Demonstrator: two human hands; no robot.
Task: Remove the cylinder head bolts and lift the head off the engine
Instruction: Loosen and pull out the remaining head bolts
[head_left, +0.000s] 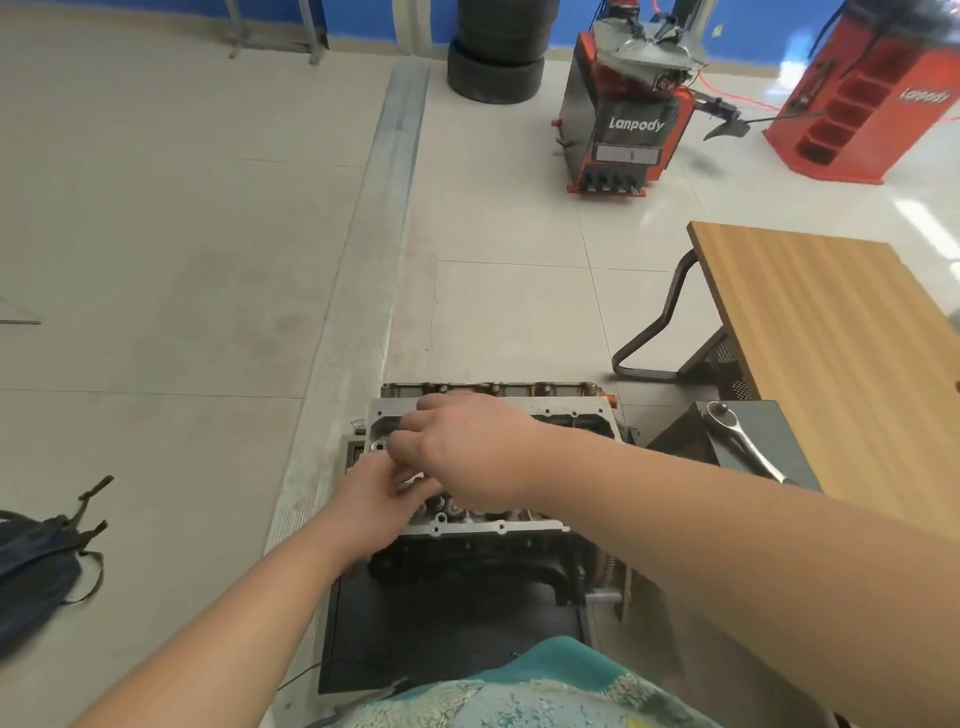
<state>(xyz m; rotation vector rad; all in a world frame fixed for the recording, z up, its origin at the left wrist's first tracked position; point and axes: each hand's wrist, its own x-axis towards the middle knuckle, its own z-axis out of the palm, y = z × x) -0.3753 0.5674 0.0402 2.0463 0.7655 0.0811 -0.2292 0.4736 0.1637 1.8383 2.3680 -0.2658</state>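
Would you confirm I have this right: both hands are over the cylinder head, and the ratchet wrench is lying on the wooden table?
Not quite. In the head view both hands are over the cylinder head, but the ratchet wrench lies on the dark metal box beside the wooden table, not on it.

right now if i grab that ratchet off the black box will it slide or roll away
The ratchet looks like polished steel, so probably heavy for its size, rigid and a bit slick. Its flat head should resist rolling, but it could slide off the black box.
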